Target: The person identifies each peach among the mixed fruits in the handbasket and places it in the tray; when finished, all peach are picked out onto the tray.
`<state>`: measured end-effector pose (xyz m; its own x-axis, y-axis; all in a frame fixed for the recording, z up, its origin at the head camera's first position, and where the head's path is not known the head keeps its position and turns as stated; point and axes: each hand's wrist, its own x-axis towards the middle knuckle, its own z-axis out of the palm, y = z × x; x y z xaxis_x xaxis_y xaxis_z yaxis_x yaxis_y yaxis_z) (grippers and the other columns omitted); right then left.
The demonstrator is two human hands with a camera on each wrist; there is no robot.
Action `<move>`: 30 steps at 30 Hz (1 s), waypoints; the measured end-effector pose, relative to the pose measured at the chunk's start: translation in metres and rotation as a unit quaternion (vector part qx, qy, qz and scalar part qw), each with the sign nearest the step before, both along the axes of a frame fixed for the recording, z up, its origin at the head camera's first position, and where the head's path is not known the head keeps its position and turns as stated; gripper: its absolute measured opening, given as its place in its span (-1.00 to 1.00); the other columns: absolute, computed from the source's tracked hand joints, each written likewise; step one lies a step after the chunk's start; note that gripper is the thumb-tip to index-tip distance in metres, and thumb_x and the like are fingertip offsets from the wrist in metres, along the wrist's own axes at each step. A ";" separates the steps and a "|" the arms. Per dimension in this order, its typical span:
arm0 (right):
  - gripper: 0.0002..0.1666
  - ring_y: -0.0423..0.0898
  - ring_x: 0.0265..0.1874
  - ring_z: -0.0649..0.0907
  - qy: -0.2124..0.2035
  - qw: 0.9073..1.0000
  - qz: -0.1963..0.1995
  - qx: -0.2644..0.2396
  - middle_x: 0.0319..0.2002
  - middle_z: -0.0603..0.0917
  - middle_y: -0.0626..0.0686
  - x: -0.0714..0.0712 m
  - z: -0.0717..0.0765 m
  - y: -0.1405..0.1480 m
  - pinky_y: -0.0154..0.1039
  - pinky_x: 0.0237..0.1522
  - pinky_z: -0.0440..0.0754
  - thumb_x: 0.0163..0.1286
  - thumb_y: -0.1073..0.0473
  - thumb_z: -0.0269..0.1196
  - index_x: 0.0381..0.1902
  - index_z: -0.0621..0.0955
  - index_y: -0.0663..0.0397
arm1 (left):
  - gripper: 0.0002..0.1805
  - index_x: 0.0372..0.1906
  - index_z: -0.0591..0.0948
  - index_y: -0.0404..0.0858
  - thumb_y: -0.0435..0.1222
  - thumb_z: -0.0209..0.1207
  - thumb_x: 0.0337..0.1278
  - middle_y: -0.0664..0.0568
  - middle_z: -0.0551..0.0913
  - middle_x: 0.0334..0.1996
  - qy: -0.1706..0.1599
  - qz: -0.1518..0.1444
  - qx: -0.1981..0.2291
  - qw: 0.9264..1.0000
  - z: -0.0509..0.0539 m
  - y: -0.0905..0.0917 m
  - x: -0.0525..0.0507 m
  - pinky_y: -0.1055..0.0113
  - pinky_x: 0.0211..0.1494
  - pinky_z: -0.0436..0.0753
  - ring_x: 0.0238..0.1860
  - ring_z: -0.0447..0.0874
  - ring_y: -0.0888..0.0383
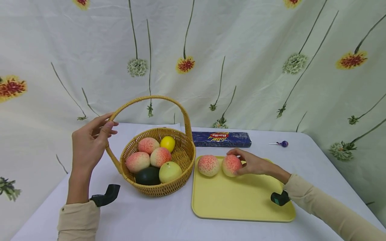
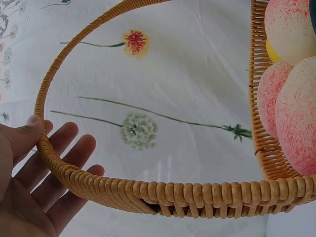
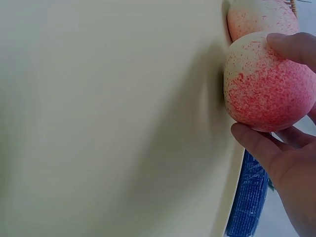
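Observation:
My left hand point(image 1: 91, 140) holds the wicker basket's handle point(image 1: 150, 97) on its left side, thumb on one side and fingers behind it, as the left wrist view shows. Inside the basket point(image 1: 187, 167) lie three pink-and-cream peaches point(image 1: 137, 162), a yellow lemon point(image 1: 168, 143), a pale green round fruit point(image 1: 170, 172) and a dark green oval fruit point(image 1: 148, 176). My right hand point(image 1: 254, 163) grips a peach point(image 3: 269, 86) between thumb and fingers, over the back of the yellow tray point(image 1: 241, 204). Just left of it, a second peach point(image 1: 208, 165) sits on the tray.
Behind the tray lies a blue Barilla box point(image 1: 221, 139). A lollipop point(image 1: 283, 144) with a purple wrapper is at the back right of the white table point(image 1: 150, 217). A flower-patterned cloth point(image 1: 241, 67) hangs behind the table.

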<state>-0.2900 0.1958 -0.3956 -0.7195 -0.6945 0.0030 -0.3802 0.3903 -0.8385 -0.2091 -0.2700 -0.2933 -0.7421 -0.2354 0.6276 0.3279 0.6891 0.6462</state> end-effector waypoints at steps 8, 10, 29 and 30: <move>-0.16 0.13 0.10 0.46 0.008 1.000 0.002 0.002 0.21 0.37 0.27 0.002 -0.001 -0.002 -0.13 0.02 0.57 0.11 0.24 0.38 0.30 0.26 0.32 | -0.62 0.22 0.57 -0.02 -0.16 0.09 0.34 0.03 0.70 -0.19 -0.004 0.003 -0.001 1.000 0.000 0.001 0.000 0.69 -0.35 0.52 -0.36 0.59 0.57; -0.13 0.14 0.10 0.46 0.009 1.000 0.002 0.007 0.22 0.36 0.28 0.003 -0.001 -0.003 -0.12 0.02 0.56 0.11 0.24 0.38 0.32 0.24 0.33 | -0.62 0.22 0.57 -0.02 -0.16 0.09 0.34 0.03 0.70 -0.19 -0.004 0.002 -0.001 1.000 0.001 0.001 0.000 0.69 -0.34 0.52 -0.36 0.59 0.57; -0.06 0.09 0.09 0.45 -0.010 1.000 0.000 0.009 0.20 0.36 0.26 0.008 -0.009 -0.002 0.03 0.15 0.48 0.11 0.26 0.39 0.37 0.17 0.26 | -0.61 0.23 0.56 -0.02 -0.15 0.09 0.35 0.04 0.70 -0.19 -0.008 0.006 0.001 1.000 0.001 0.001 0.001 0.69 -0.33 0.52 -0.35 0.59 0.57; -0.05 0.10 0.10 0.45 -0.010 1.000 0.000 0.009 0.20 0.36 0.27 0.008 -0.009 -0.002 0.04 0.16 0.48 0.12 0.25 0.40 0.37 0.16 0.27 | -0.62 0.22 0.56 -0.02 -0.15 0.09 0.34 0.03 0.70 -0.18 -0.008 0.006 0.002 1.000 0.001 0.001 0.000 0.69 -0.33 0.52 -0.35 0.59 0.57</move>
<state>-0.2820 0.1937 -0.4049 -0.7196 -0.6939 -0.0240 -0.3626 0.4051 -0.8393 -0.2087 -0.2689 -0.2924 -0.7498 -0.2457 0.6143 0.3094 0.6905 0.6538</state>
